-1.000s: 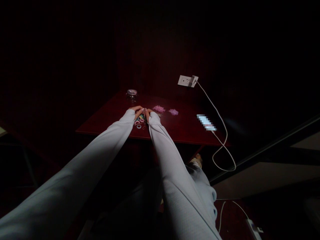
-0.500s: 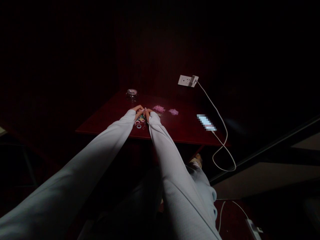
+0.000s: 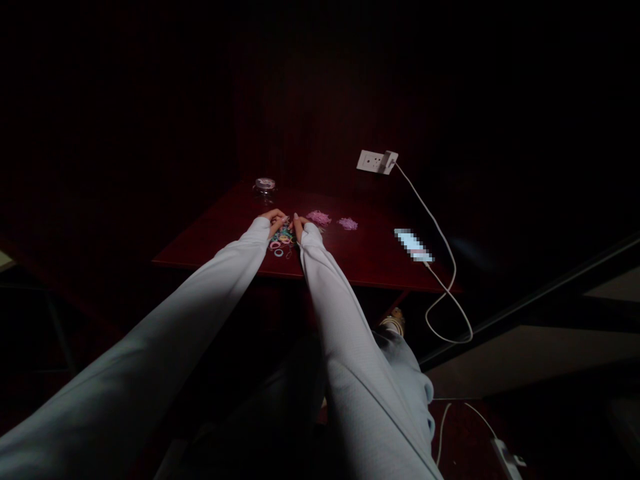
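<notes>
My left hand is over the far side of a mixed heap of coloured hair ties, its fingers curled and their tips pressed together. Whatever they pinch is too small to make out. My right hand is close by on the heap's right side, thumb raised and the other fingers bent inward, partly hidden by the hand itself. A light blue hair tie lies at the heap's near edge. Beyond my right hand is a pile of pink bands, with a smaller pile of purple bands to its right.
A lidded clear jar stands at the back left of the dark red table. On the right lies a phone, its white cable running up to a wall socket and looping past the table edge.
My right hand has moved slightly right, away from my left, so a gap shows between them and more of the mixed heap is visible. My left hand has barely moved.
</notes>
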Available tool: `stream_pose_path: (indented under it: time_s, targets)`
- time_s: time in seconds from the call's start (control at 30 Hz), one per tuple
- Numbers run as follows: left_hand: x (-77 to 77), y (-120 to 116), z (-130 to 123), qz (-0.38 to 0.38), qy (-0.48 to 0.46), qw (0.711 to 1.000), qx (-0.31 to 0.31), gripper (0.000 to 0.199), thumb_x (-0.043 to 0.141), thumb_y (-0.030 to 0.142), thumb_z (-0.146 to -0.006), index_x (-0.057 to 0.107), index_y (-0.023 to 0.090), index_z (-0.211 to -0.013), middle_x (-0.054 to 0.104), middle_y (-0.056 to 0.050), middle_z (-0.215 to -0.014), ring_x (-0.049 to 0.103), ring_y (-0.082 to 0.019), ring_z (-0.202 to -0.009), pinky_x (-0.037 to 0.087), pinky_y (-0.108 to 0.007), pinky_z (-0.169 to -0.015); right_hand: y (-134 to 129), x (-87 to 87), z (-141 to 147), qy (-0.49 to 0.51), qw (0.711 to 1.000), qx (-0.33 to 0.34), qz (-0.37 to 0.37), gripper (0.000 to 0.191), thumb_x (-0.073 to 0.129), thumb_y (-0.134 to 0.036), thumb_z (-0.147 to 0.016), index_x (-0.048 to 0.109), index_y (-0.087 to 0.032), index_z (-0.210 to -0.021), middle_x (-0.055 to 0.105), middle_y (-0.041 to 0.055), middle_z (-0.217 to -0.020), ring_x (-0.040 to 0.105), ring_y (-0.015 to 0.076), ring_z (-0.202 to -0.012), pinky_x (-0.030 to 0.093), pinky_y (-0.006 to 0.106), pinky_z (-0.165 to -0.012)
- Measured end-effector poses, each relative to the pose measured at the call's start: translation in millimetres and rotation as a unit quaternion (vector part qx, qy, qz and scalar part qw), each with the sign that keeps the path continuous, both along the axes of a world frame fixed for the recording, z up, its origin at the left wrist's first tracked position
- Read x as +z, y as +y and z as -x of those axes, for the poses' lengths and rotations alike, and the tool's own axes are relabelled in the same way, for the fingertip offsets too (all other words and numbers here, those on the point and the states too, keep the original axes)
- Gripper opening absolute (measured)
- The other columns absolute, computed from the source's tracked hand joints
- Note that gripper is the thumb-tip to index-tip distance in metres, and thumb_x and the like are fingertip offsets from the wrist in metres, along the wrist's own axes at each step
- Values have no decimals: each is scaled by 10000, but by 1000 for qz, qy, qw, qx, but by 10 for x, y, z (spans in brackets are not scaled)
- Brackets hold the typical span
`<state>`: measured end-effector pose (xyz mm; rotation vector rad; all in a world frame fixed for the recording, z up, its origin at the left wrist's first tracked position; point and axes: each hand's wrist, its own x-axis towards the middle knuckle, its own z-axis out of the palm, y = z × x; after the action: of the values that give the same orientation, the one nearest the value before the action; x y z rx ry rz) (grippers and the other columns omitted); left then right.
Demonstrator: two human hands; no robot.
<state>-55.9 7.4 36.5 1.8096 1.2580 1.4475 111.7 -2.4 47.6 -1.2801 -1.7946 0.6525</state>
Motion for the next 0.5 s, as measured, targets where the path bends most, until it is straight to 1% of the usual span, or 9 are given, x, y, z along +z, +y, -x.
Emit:
stream_pose_path:
  time_s: [0.1,0.27,0.4,0.5]
  targets:
    - [5,-6,11,-7,5,1000,-1,386,727,616,-857,611,251,-808,654,-13,-699,627,-208,-718,497,-304,-668,16,-16,-1,-4,1000,13,2,597,386,-697,-1130,683,-252,-863,708,-7,-826,671,185,-849,547,294,-900]
    - [-15,14,14,-19,0,1000,5,410,751,627,-857,634,239,-795,689,-22,-701,644,-195,-696,506,-283,-637,34,-44,4,-1,1000,24,2,514,454,-639,-1116,664,-243,-866,677,-31,-793,633,166,-789,511,258,-801]
    - [-12,16,19,-16,-6,1000,-6,439,768,654,-830,642,235,-801,727,-41,-743,676,-210,-739,537,-296,-676,34,-57,-3,4,1000,15,1,451,486,-586,-1112,656,-243,-872,689,-32,-816,634,166,-816,499,252,-804]
    - [-5,30,21,-7,-5,1000,-9,427,784,634,-829,637,234,-803,734,-50,-756,696,-219,-761,555,-308,-706,31,-68,-11,7,1000,12,-3,435,492,-574,-1113,654,-246,-878,706,-28,-845,639,170,-835,499,255,-814]
